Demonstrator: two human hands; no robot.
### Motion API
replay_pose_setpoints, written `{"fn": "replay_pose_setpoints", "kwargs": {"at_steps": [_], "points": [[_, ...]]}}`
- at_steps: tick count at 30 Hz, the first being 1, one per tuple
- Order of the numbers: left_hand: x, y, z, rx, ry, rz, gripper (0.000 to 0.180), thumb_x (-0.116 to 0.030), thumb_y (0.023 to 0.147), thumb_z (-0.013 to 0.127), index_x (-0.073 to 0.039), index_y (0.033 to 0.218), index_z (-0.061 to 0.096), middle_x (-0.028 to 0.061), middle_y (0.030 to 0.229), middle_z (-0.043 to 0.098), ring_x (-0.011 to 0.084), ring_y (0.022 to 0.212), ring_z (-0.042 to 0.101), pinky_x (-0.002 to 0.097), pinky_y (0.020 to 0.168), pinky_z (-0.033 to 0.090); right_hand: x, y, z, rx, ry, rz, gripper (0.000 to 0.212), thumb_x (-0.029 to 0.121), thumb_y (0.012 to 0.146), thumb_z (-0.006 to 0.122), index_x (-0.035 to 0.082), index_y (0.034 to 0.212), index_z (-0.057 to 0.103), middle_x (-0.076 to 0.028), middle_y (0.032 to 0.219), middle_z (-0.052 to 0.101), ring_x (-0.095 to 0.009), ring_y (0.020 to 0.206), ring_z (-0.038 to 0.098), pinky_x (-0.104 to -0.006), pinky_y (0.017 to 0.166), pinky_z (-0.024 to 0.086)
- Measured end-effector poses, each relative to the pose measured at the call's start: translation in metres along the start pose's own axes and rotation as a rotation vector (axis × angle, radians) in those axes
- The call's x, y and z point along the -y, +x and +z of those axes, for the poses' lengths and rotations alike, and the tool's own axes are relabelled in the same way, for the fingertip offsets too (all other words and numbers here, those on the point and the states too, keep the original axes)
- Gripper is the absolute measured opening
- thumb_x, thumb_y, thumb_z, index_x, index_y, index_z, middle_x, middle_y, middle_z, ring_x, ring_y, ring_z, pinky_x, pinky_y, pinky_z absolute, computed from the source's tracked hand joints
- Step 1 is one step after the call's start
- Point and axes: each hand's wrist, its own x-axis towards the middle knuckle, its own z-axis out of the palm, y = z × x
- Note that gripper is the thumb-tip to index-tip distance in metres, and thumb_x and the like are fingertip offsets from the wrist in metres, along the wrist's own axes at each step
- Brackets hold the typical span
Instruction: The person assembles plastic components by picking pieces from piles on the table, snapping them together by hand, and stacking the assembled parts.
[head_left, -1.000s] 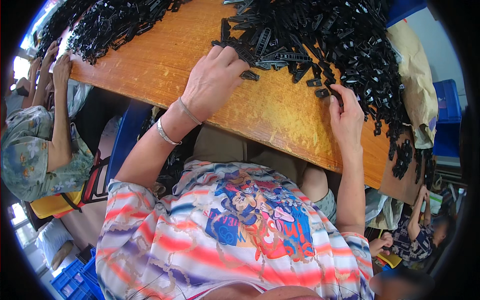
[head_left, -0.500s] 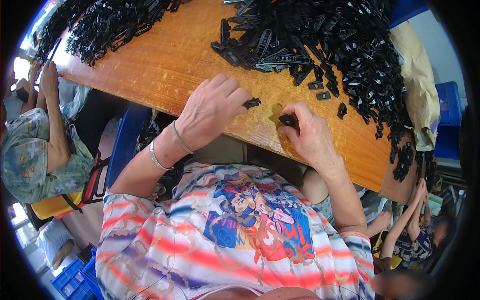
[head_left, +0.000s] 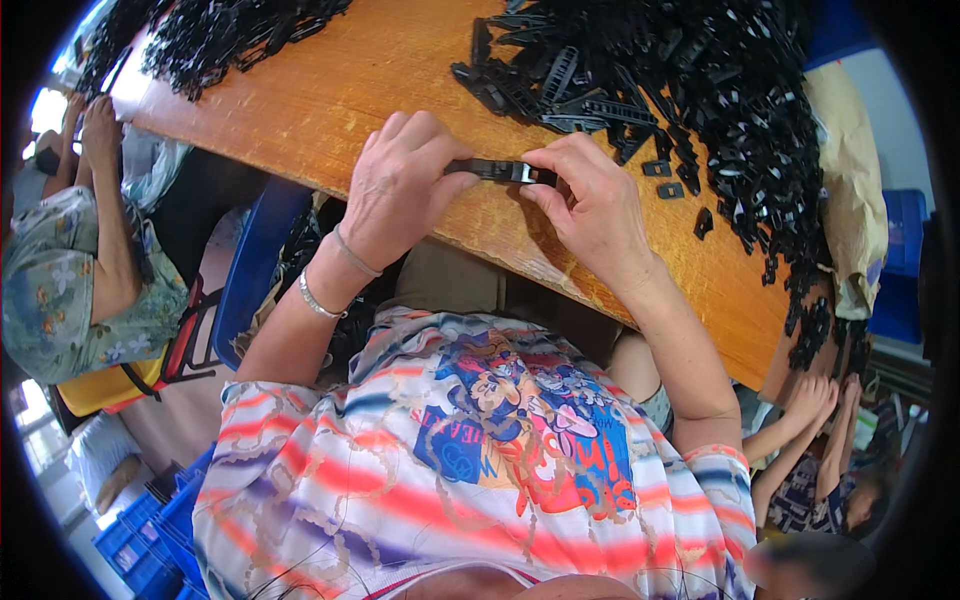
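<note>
L hand (head_left: 402,178) grips one end of a blk strip (head_left: 488,168) btwn thumb & fingers; R hand (head_left: 597,203) pinches a small clip (head_left: 528,173) at the strip's R end, the pcs touching. Strip's approx. level btwn the hands, over the table (head_left: 330,100) nr its front edge. Heap (head_left: 720,130) of blk parts beyond, to the R, w/ loose pcs (head_left: 671,190) just beside it. Paper bag (head_left: 850,180) R of heap.

A worn wooden table (head_left: 300,130) is set at twelve o'clock, a pale wall (head_left: 888,130) glimpsed at two, blue crates (head_left: 138,548) stacked at eight.
</note>
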Motion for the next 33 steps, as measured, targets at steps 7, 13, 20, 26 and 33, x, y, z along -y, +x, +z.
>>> {"fn": "replay_pose_setpoints", "kwargs": {"at_steps": [7,13,20,26,33], "points": [[-0.002,-0.002,-0.001,0.022,-0.030,-0.060,0.019,-0.009,0.084,0.083,-0.006,0.101,0.075,0.0102,0.099,0.064,0.0343,0.096,0.061,0.0450,0.087,0.051,-0.006,0.009,0.007,-0.005,0.009,0.044,0.024,0.008,0.086,0.086,0.007,0.108,0.078,-0.008,0.102,0.070,-0.031,0.089,0.073,-0.0423,0.072,0.058],[-0.009,0.003,0.014,-0.041,-0.077,-0.036,0.018,-0.009,0.083,0.082,-0.005,0.098,0.073,0.0114,0.098,0.063,0.0358,0.095,0.061,0.0468,0.084,0.051,-0.004,0.020,0.018,-0.016,-0.053,-0.122,0.023,0.010,0.083,0.085,0.009,0.105,0.078,-0.008,0.101,0.068,-0.032,0.088,0.072,-0.0439,0.071,0.058],[0.003,-0.019,-0.070,0.313,-0.075,-0.149,0.022,-0.004,0.082,0.081,0.000,0.102,0.074,0.0141,0.096,0.067,0.0376,0.097,0.064,0.0439,0.089,0.052,0.008,-0.011,0.013,0.050,-0.013,-0.134,0.022,0.018,0.090,0.083,0.011,0.110,0.077,-0.008,0.104,0.069,-0.033,0.086,0.074,-0.0443,0.071,0.060],[0.026,-0.025,-0.098,0.176,-0.152,-0.308,0.026,-0.003,0.094,0.072,0.002,0.118,0.074,0.0159,0.110,0.069,0.0316,0.102,0.068,0.0361,0.092,0.054,-0.042,-0.048,-0.068,-0.202,-0.321,0.142,0.022,0.010,0.095,0.077,0.009,0.117,0.078,-0.007,0.109,0.070,-0.032,0.093,0.076,-0.0430,0.078,0.063],[0.031,0.051,-0.007,0.008,0.047,0.012,0.031,-0.008,0.096,0.073,-0.005,0.127,0.073,0.0150,0.115,0.067,0.0374,0.117,0.063,0.0434,0.101,0.053,-0.043,-0.032,-0.086,0.033,-0.611,0.240,0.029,0.002,0.093,0.075,0.005,0.122,0.077,-0.010,0.118,0.067,-0.035,0.100,0.075,-0.0468,0.086,0.062]]}}
